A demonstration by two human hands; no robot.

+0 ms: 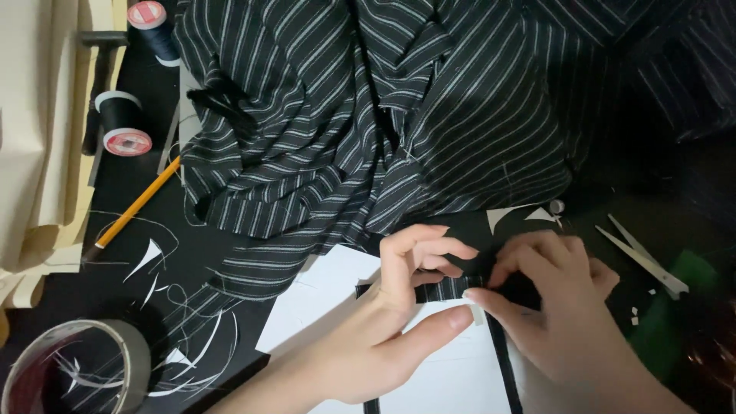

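With our left hand point(399, 307) and right hand point(552, 295) both pinching the small striped fabric strip point(448, 288) over the white paper point(330, 303), we judge the strip may skew if either grip slackens or tugs unevenly.

Red round spool labels point(127, 142), top left

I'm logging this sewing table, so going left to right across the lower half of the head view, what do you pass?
Tape roll → pencil → white paper sheet → left hand → striped fabric strip → right hand → thread snips.
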